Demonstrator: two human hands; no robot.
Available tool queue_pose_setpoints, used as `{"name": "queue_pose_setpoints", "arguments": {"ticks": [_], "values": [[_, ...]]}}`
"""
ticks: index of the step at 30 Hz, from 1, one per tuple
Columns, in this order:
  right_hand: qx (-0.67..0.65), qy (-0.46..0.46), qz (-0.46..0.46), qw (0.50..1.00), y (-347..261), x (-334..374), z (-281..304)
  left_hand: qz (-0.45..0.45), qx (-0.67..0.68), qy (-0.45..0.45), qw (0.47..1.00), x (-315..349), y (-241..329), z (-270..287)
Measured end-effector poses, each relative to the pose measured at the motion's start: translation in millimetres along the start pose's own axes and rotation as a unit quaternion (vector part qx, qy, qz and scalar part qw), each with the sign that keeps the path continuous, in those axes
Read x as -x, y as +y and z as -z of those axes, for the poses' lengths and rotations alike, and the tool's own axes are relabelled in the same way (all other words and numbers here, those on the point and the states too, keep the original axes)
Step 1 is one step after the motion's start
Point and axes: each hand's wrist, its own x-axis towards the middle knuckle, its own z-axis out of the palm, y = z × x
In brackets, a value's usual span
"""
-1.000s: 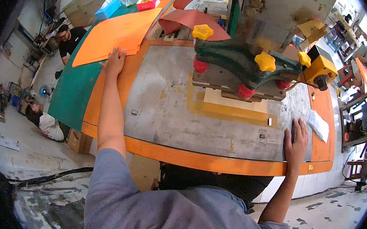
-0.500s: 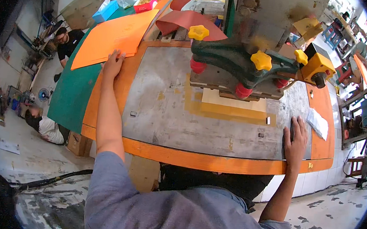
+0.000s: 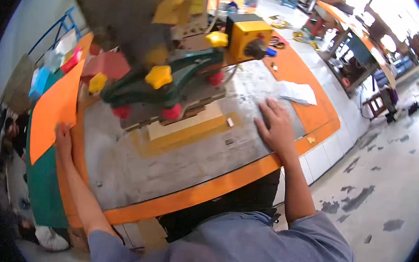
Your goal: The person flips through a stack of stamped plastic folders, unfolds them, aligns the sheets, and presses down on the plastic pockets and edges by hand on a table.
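**L hand [image 3: 64, 141] at orange sheet [image 3: 56, 114], R hand [image 3: 277, 127] flat on press bed [image 3: 161, 179]**

Left of frame: sheet lies on the green mat [image 3: 42, 191]; can't tell if one or a stack. My L fingers are at its lower-right edge, forearm reaching up from lower left; blurry, so can't tell if pinching or just resting. Step in hand, I'd judge: sheet handling beside the press. Next move prob. calls for a fingertip grip on one edge, w/o dragging others if stacked.

Upper centre: green press bracket [image 3: 175, 93] w/ yellow star knobs [image 3: 159, 77], pale strip [image 3: 188, 123] below on bed.

R of centre: my R hand's palm down, fingers spread, gripping nothing, near the white cloth [image 3: 297, 92].
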Motion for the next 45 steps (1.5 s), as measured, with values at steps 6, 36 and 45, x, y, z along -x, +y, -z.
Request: {"name": "queue_pose_setpoints", "arguments": {"ticks": [6, 36, 45], "values": [[0.005, -0.008, 0.003, 1.000, 4, 5, 2, -0.010, 0.024, -0.055, 0.998, 2, 44, 4], [-0.015, -0.002, 0.014, 1.000, 3, 2, 1, 0.075, 0.037, 0.015, 0.996, -5, 32, 17], [-0.010, 0.008, 0.026, 1.000, 3, 1, -4, 0.066, -0.027, 0.027, 0.997, -11, 13, 8]]}}
